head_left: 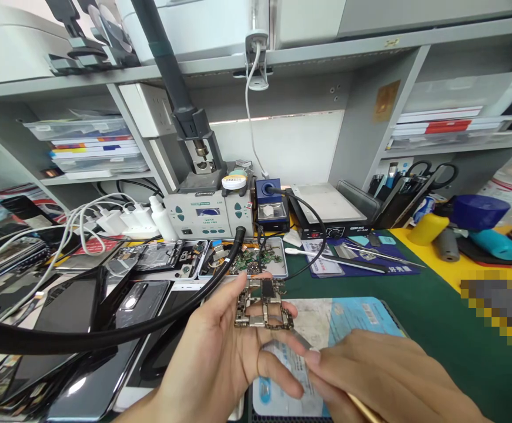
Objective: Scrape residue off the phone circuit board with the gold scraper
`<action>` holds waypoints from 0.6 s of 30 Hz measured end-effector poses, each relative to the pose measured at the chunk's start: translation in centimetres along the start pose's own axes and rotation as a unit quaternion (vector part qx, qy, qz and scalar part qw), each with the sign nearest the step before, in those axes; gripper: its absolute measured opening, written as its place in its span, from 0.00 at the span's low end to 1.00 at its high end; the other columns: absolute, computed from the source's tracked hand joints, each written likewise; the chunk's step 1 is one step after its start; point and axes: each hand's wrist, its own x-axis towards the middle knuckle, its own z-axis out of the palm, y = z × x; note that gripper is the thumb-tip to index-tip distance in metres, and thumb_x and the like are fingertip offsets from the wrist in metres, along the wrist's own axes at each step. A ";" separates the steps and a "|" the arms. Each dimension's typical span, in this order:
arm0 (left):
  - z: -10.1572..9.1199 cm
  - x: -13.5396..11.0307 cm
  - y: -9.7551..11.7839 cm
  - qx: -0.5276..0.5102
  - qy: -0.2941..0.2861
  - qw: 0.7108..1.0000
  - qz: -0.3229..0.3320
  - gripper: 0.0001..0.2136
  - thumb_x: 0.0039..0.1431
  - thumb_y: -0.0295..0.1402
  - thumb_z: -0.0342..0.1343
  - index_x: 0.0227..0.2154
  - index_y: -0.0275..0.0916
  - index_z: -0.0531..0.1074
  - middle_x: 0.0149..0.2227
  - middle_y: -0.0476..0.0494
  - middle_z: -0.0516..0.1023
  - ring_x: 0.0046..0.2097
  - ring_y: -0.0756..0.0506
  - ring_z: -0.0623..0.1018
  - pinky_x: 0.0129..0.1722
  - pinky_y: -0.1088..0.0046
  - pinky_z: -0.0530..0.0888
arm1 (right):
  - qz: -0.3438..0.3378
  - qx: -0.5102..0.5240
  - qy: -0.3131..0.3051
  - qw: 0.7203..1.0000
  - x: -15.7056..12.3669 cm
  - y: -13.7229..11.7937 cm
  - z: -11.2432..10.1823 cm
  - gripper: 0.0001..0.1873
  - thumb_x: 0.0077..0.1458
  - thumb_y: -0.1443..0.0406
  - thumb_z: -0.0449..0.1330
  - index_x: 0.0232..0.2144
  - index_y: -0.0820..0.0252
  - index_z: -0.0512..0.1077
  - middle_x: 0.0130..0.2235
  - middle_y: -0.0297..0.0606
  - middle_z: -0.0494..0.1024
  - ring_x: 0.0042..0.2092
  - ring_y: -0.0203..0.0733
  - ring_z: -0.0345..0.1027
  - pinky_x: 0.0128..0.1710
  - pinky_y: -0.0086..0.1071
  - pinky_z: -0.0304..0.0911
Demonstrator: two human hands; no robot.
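My left hand (238,352) grips a small phone circuit board (264,305) by its edges, with fingers behind it and the thumb along its left side. Gaps in the board let the fingers show through. My right hand (370,367) is closed around a slim tool with a gold-coloured handle (362,406). A flat grey tip (298,339) shows just past the right fingertips, near the left fingers and below the board; its exact shape is hard to make out. Under both hands lies a blue and white printed mat (352,311) on the green work surface.
A black hose (167,322) curves across the left from the soldering station (209,216). Phones (101,352) crowd the left side. Behind the hands sit a tray of small boards (277,271), tweezers (383,254) and a hot plate (333,205). Shelves stand at the back.
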 end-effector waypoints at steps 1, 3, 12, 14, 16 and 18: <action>0.0 0.0 0.0 0.000 -0.002 1.000 0.002 0.18 0.72 0.41 0.35 0.46 0.37 0.67 0.34 0.38 0.79 0.30 0.40 0.83 0.25 0.65 0.80 | -0.004 -0.004 -0.007 1.000 0.0 0.1 0.0 0.18 0.70 0.65 0.50 0.26 0.54 0.68 0.18 0.24 0.69 0.17 0.29 0.63 0.22 0.23 0.61; -0.1 -0.1 -0.1 0.001 -0.007 1.000 0.004 0.18 0.72 0.42 0.35 0.45 0.37 0.67 0.34 0.38 0.79 0.31 0.40 0.83 0.25 0.65 0.81 | -0.009 0.000 -0.012 1.000 -0.1 0.2 0.0 0.17 0.70 0.65 0.51 0.27 0.54 0.69 0.18 0.24 0.69 0.17 0.30 0.62 0.21 0.23 0.61; -0.3 -0.3 -0.2 0.007 -0.014 1.000 0.005 0.19 0.72 0.41 0.36 0.43 0.36 0.70 0.35 0.38 0.78 0.30 0.42 0.82 0.25 0.65 0.81 | -0.018 -0.002 0.001 1.000 -0.4 0.4 0.5 0.14 0.65 0.69 0.53 0.26 0.53 0.67 0.19 0.24 0.69 0.17 0.30 0.63 0.22 0.23 0.64; -0.3 -0.3 -0.3 0.003 -0.017 1.000 0.006 0.20 0.72 0.41 0.36 0.42 0.35 0.71 0.35 0.37 0.78 0.30 0.43 0.81 0.25 0.65 0.81 | -0.013 0.031 0.019 0.999 -0.6 0.4 0.6 0.13 0.64 0.71 0.53 0.29 0.52 0.68 0.21 0.25 0.72 0.19 0.30 0.66 0.24 0.23 0.66; -0.3 -0.2 -0.3 -0.002 -0.021 1.000 0.003 0.20 0.72 0.42 0.37 0.42 0.35 0.71 0.35 0.36 0.77 0.30 0.43 0.80 0.25 0.65 0.81 | -0.009 0.060 0.025 0.998 -0.7 0.4 0.7 0.11 0.63 0.72 0.54 0.32 0.52 0.70 0.24 0.25 0.75 0.20 0.31 0.68 0.25 0.23 0.67; -0.4 -0.2 -0.3 -0.012 -0.021 1.000 0.002 0.19 0.72 0.41 0.37 0.43 0.35 0.70 0.36 0.36 0.77 0.30 0.43 0.79 0.25 0.65 0.80 | -0.005 0.059 0.029 0.998 -0.9 0.3 0.8 0.10 0.64 0.71 0.54 0.34 0.53 0.71 0.25 0.25 0.76 0.21 0.31 0.69 0.27 0.24 0.68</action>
